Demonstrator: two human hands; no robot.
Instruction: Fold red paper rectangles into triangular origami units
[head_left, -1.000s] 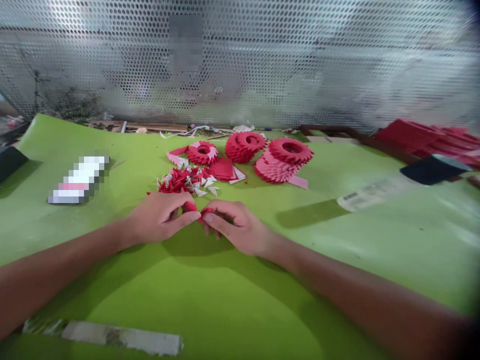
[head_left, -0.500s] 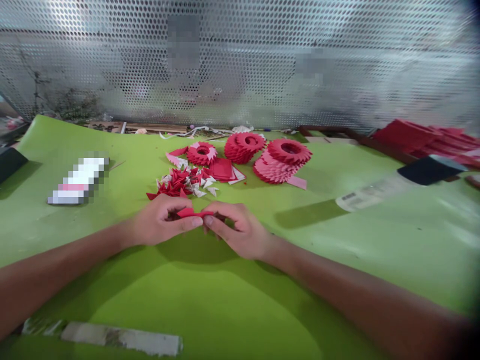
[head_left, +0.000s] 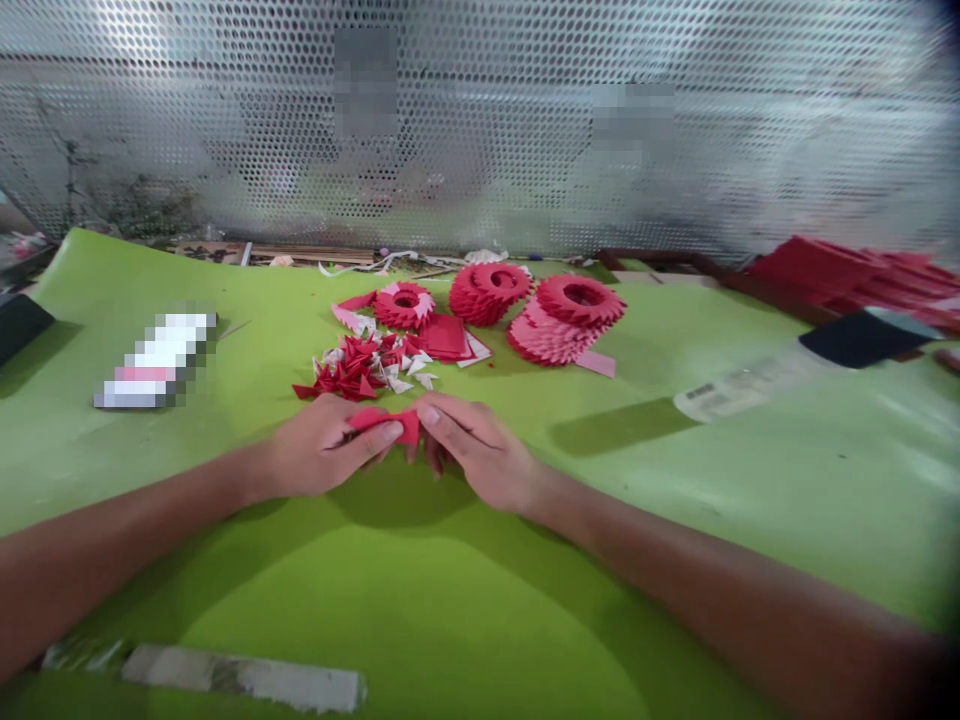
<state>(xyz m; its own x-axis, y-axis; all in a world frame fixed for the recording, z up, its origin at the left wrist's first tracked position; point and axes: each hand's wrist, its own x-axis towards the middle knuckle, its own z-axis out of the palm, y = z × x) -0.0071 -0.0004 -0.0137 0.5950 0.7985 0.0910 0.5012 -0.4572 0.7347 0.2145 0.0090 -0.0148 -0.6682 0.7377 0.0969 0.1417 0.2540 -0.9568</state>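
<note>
Between my two hands is a small piece of red paper (head_left: 409, 428), bent along its length. My left hand (head_left: 316, 448) is closed on it, thumb on top and fingers beneath. My right hand (head_left: 484, 455) pinches its right edge between thumb and fingers; some fingertips are hidden below. Just beyond lies a heap of folded red and white paper triangles (head_left: 346, 372). Behind the heap sit a stack of red paper squares (head_left: 444, 338), a small red and pink paper ring (head_left: 403, 306), a red ring stack (head_left: 480, 298) and a taller red and pink ring stack (head_left: 551, 335).
A phone (head_left: 157, 360) with a blurred screen lies at left on the green mat (head_left: 465, 610). To the right is a clear cylinder with a black band (head_left: 855, 340). Red paper stacks (head_left: 847, 275) stand far right. A perforated metal panel (head_left: 480, 130) closes the back.
The red paper has turned so more of its flat face shows at the right end. My right thumb has shifted up and to the paper's edge. My left hand stays nearly in place.
</note>
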